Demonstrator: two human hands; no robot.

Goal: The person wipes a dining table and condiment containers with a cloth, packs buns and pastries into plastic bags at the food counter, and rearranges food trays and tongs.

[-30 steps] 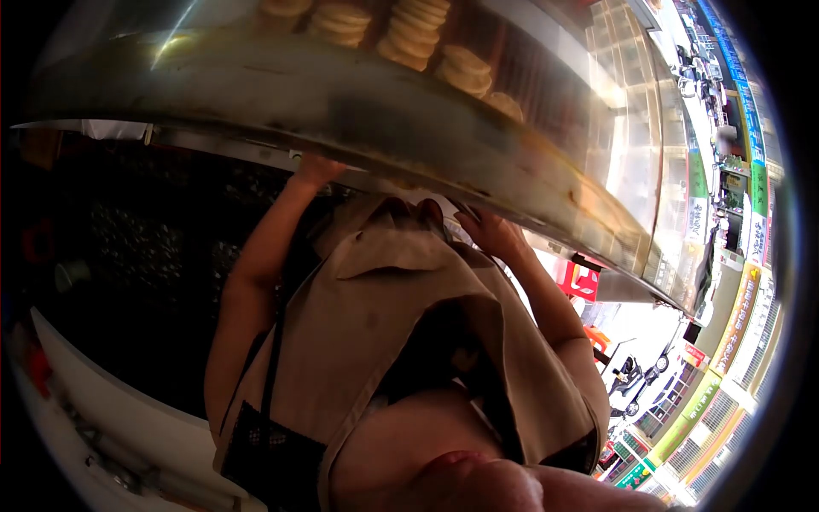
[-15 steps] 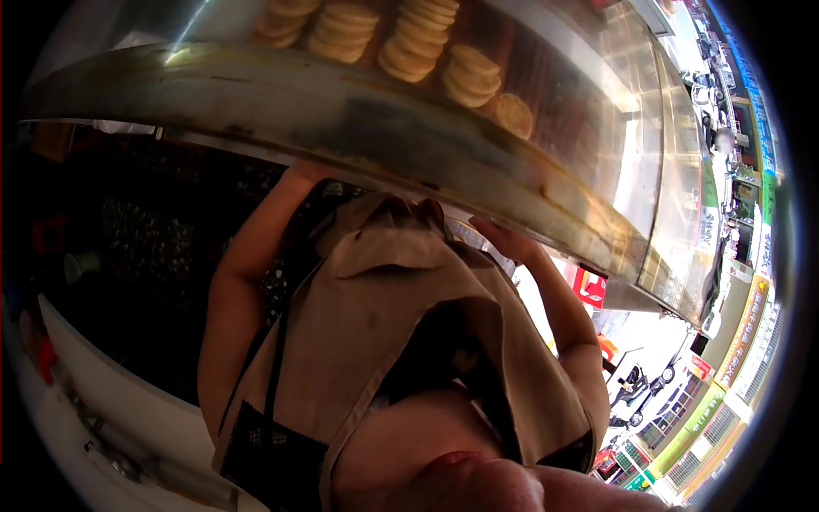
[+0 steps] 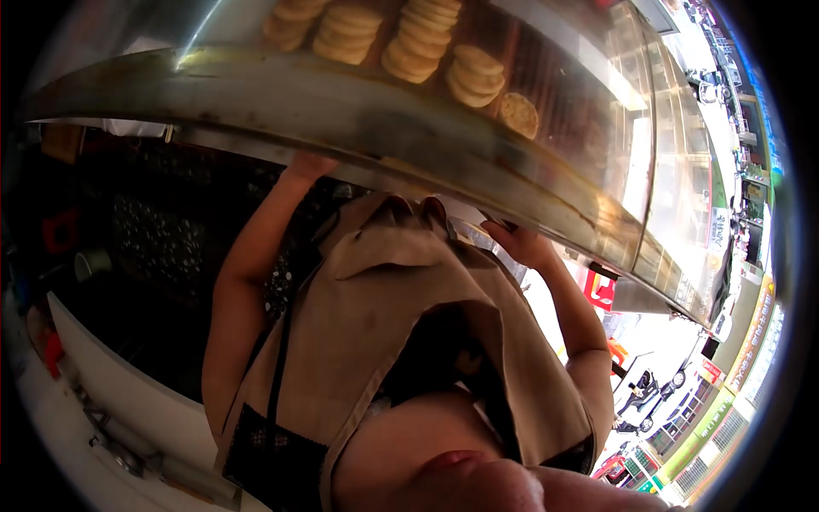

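Note:
My left hand (image 3: 314, 164) is at the lower edge of a metal and glass case (image 3: 341, 107); its fingers are hidden behind that edge. Farther right, under the same edge, my right hand (image 3: 525, 245) is partly visible. A finger or thumb points left from it, beside something small and dark that I cannot make out, and its other fingers look curled. Behind the glass stand several stacks of round flat cakes (image 3: 418, 47), with one cake (image 3: 519, 115) apart from them at the right. A brown apron (image 3: 375, 299) covers my front between the two arms.
A pale panel edge (image 3: 119, 358) runs along the lower left. A greenish cup-shaped container (image 3: 90, 265) and a red object (image 3: 60, 232) are in the dark area at left. To the right, past the case, a street shows parked scooters (image 3: 644, 392) and shop signs (image 3: 742, 358).
The view has shifted slightly, so the case and surroundings sit a little lower and to the right. Both hands remain at the case's lower edge, and a little more of each shows.

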